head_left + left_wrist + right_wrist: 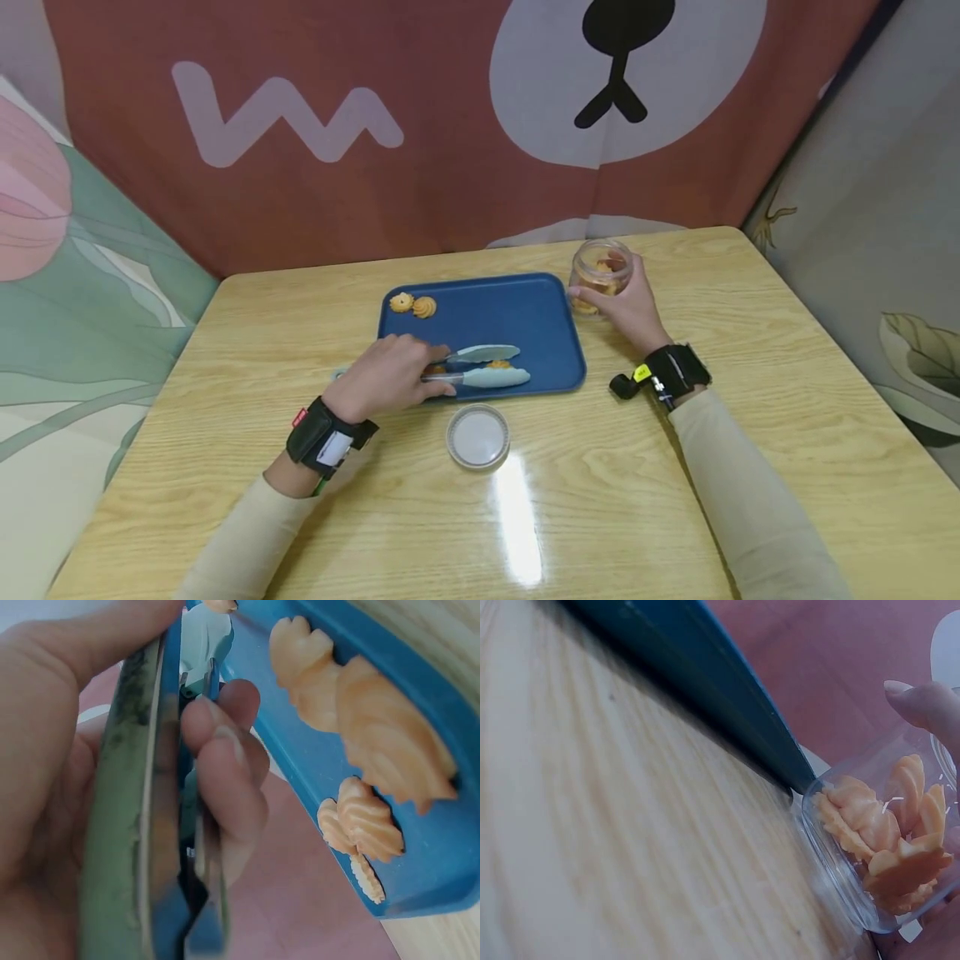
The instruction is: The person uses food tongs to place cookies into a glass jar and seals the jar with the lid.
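Note:
My left hand (393,377) grips a pair of tongs (495,379) low over the near part of a blue tray (510,312). The pale blue-green tips are spread apart, and a piece of cookie (498,364) shows between them; whether they touch it I cannot tell. Swirled cookies (397,731) lie on the tray beside the tongs' handles (120,825) in the left wrist view. Two more cookies (412,305) sit in the tray's far left corner. With thumb and fingers around it, my right hand (636,310) holds a clear jar (585,283) containing several cookies (862,817).
A round, clear lid (478,437) lies on the wooden table (600,500) just in front of the tray. The jar stands close to the tray's right edge. Behind the table's far edge hangs a reddish-brown printed cloth (450,192).

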Motion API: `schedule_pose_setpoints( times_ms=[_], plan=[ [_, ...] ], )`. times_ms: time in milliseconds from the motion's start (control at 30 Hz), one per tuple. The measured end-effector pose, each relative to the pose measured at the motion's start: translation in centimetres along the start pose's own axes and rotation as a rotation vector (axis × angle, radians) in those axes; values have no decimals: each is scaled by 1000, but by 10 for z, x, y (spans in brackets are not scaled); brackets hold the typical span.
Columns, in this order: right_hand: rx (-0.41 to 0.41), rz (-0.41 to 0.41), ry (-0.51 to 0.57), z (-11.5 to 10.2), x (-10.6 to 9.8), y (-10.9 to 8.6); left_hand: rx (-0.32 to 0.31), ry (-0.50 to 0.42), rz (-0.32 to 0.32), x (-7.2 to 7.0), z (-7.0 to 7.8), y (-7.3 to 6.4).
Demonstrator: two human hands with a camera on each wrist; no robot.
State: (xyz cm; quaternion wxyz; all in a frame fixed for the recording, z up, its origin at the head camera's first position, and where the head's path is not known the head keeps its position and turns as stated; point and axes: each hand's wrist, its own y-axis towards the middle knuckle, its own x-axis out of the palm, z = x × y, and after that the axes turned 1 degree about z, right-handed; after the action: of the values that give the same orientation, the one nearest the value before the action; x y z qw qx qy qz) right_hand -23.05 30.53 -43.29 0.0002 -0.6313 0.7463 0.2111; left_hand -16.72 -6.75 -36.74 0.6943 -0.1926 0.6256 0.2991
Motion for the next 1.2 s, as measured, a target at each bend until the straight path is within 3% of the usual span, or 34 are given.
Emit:
schedule_pose_setpoints(
  times_ms=[467,733,1200],
  plan=[
    [0,1,-8,4,-1,1,38,45,54,0,0,0],
    [4,-1,-10,4,0,1,62,71,119,-2,3,2],
    [17,8,-37,6,-1,2,92,92,186,-18,11,15]
  ],
)
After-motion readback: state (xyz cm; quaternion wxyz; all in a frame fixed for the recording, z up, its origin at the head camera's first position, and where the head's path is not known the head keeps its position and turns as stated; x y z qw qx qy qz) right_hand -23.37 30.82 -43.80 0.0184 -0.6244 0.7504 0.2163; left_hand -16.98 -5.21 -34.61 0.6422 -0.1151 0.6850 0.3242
